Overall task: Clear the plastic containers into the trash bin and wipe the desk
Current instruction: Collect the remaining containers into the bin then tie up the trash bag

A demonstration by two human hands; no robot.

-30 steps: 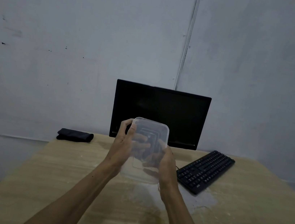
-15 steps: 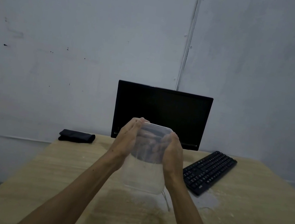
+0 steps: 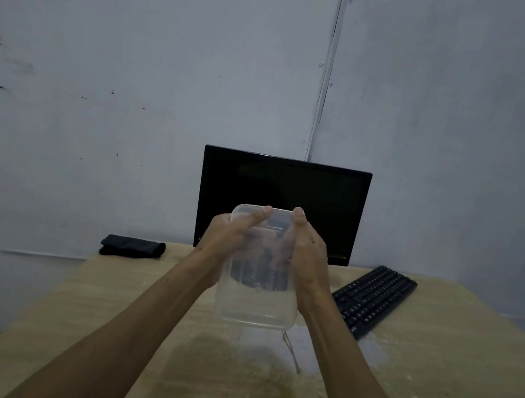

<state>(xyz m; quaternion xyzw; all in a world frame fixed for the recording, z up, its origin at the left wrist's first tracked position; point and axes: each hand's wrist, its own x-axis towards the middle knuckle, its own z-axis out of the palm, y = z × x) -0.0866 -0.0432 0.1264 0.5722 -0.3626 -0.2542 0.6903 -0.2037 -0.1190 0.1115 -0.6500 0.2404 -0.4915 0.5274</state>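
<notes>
Black cloth (image 3: 132,247) lies folded at the far left corner of the wooden desk (image 3: 452,377), well apart from the hands and, judging by the task, the likely wiper for later. Moving right, the left hand (image 3: 227,237) grips the left side of a clear plastic container (image 3: 254,309), thumb laid up along the near face toward the top rim and fingers curled round behind, seen dimly through the plastic. The container is held tilted up off the desk in front of a dark monitor (image 3: 285,185); whether it is one tub or several nested I cannot tell. The right hand (image 3: 306,249) mirrors the grip on the right side, thumb up at the rim, fingers wrapped behind. Below the container the desk carries a pale wet-looking smear and a yellowish stain, with a thin strand trailing near the lower right corner of the container. Further right a black keyboard (image 3: 373,298) sits angled, its near end just beside the pale patch. No trash bin is in view. The risks, as I judge them: thin plastic may flex or pop free under a squeeze at its top half; any residue inside could drip onto the desk or the keyboard if it tips further; and a careless wipe could push the spill under the keys.
</notes>
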